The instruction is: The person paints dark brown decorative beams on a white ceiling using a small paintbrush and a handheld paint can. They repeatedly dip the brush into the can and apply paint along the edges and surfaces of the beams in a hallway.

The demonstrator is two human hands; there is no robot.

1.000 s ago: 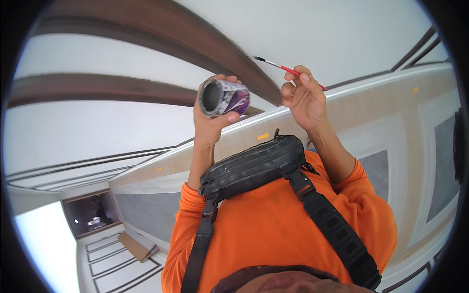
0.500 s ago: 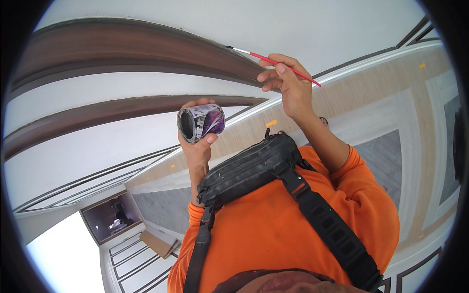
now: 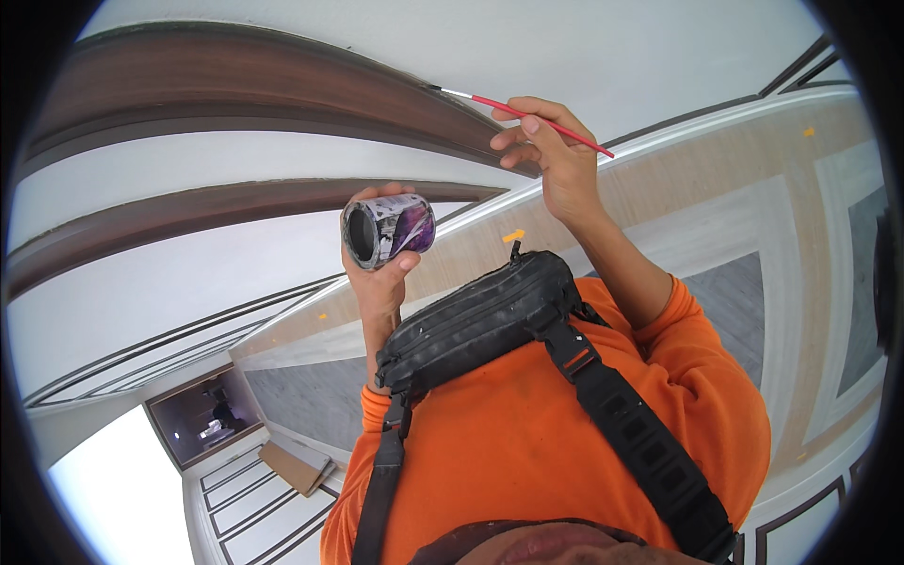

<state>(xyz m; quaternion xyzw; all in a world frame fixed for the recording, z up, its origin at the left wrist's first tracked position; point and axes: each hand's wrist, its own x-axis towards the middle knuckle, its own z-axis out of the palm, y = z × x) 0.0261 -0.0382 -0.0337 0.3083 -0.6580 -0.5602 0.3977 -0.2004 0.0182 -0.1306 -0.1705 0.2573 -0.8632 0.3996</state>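
Observation:
My left hand [image 3: 381, 282] is wrapped round a paint-stained can [image 3: 400, 229] with a purple and white label. The can is tilted, its dark open mouth facing left. Raised to the right of it, my right hand [image 3: 556, 155] pinches a thin paintbrush [image 3: 541, 121] with a red handle and a pale ferrule. The brush's small dark tip meets or nearly meets the upper edge of a brown wooden frame [image 3: 235, 80], where it borders the white wall [image 3: 603, 47]. Whether the bristles touch the edge I cannot tell.
A second brown frame piece [image 3: 235, 205] runs along the wall below the first. A black chest bag [image 3: 480, 315] hangs in front of my orange sleeves and shirt. Orange marks [image 3: 513, 235] dot the patterned floor. Flat cardboard [image 3: 294, 468] leans near a doorway [image 3: 207, 419] at the lower left.
The brush in my right hand has shifted slightly left and up, its tip moving along the frame's edge. The can stays almost in place in my left hand.

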